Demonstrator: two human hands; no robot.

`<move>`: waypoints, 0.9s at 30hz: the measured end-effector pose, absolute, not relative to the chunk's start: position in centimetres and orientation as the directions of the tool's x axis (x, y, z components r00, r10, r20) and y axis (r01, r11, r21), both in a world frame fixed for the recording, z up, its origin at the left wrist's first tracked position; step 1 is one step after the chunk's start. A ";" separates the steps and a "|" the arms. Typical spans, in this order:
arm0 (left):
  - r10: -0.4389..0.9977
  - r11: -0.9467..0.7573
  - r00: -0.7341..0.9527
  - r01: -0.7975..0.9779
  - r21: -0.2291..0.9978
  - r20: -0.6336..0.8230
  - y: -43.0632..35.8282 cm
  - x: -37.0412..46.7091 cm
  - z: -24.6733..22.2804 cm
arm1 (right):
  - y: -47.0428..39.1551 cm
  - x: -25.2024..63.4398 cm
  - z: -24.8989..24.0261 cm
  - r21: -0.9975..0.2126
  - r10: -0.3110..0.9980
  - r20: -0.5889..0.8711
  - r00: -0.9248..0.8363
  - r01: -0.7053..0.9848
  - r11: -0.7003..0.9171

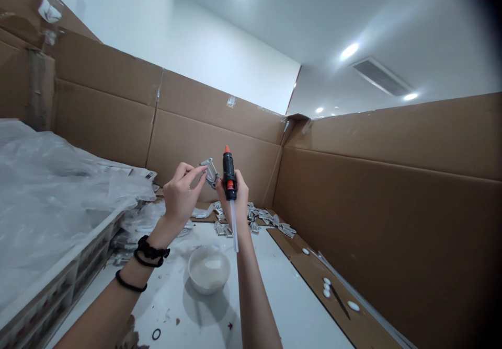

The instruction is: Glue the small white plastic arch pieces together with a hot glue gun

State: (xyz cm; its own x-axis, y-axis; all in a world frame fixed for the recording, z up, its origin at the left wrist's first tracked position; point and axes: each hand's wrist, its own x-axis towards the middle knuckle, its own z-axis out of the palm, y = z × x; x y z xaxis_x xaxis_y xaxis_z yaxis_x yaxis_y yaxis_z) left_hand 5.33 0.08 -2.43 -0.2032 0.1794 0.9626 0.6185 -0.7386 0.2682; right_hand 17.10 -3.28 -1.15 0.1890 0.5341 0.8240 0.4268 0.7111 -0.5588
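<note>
Between its thumb and fingers, my left hand (181,195) pinches a small silvery metal piece (210,172) with an elongated, grooved shape. My right hand (240,197) is wrapped round a black glue gun (228,174) whose orange tip points up and away. A translucent glue stick (234,226) sticks out of the gun's rear end. The metal piece is just left of the gun, close to the right hand's fingertips. Below both hands a white bowl (209,269) stands on the white table (168,307).
Several similar metal pieces (282,225) lie at the table's back. Clear plastic bags (58,182) cover a white crate (84,265) at left. White oval pieces (353,306) and a thin dark tool (339,301) rest on a cardboard strip at right. Cardboard walls (212,135) enclose the table.
</note>
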 end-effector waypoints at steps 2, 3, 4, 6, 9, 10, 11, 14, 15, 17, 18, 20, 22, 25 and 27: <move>0.195 -0.749 -0.208 0.599 0.282 0.958 0.0 5.4 -2.4 | -3.3 17.1 -1.1 -0.560 0.538 0.823 0.186 0.426 0.710; 0.206 -0.755 -0.209 0.588 0.292 0.956 0.0 5.4 -2.4 | -3.4 17.0 -1.1 -0.559 0.537 0.823 0.183 0.427 0.711; 0.216 -0.760 -0.212 0.576 0.301 0.953 0.0 5.4 -2.4 | -3.4 17.0 -1.0 -0.557 0.536 0.825 0.181 0.429 0.711; 0.235 -0.768 -0.219 0.555 0.319 0.947 -0.1 5.5 -2.3 | -3.5 17.0 -1.0 -0.548 0.530 0.830 0.175 0.435 0.714; 0.263 -0.779 -0.241 0.518 0.353 0.934 -0.1 5.5 -2.2 | -3.6 16.9 -1.0 -0.538 0.523 0.835 0.170 0.445 0.716; 0.276 -0.783 -0.249 0.501 0.367 0.928 -0.2 5.5 -2.1 | -3.6 16.9 -1.0 -0.539 0.523 0.835 0.170 0.446 0.715; 0.290 -0.787 -0.258 0.483 0.383 0.922 -0.2 5.5 -2.1 | -3.6 16.9 -1.0 -0.540 0.524 0.834 0.170 0.445 0.715; 0.326 -0.791 -0.280 0.442 0.422 0.903 -0.4 5.4 -1.9 | -3.7 16.8 -1.1 -0.540 0.528 0.833 0.164 0.441 0.716; 0.327 -0.789 -0.286 0.442 0.427 0.901 -0.4 5.4 -1.8 | -3.8 16.8 -1.1 -0.536 0.527 0.835 0.157 0.442 0.719; 0.312 -0.778 -0.295 0.466 0.421 0.903 -0.5 5.4 -1.8 | -3.9 16.6 -1.1 -0.525 0.524 0.840 0.139 0.449 0.723; 0.300 -0.770 -0.296 0.485 0.414 0.907 -0.5 5.3 -1.8 | -3.9 16.5 -1.2 -0.520 0.523 0.842 0.131 0.453 0.724; 0.281 -0.748 -0.297 0.528 0.402 0.913 -0.5 5.2 -1.8 | -3.9 16.3 -1.3 -0.506 0.516 0.848 0.117 0.464 0.727; 0.279 -0.722 -0.299 0.561 0.405 0.912 -0.5 5.0 -1.8 | -3.7 16.0 -1.5 -0.483 0.500 0.860 0.103 0.483 0.730; 0.288 -0.688 -0.307 0.592 0.419 0.907 -0.3 4.7 -1.9 | -3.5 15.6 -1.9 -0.451 0.483 0.872 0.079 0.512 0.731; 0.294 -0.670 -0.307 0.609 0.424 0.905 -0.2 4.5 -1.9 | -3.3 15.3 -2.2 -0.439 0.483 0.874 0.060 0.524 0.730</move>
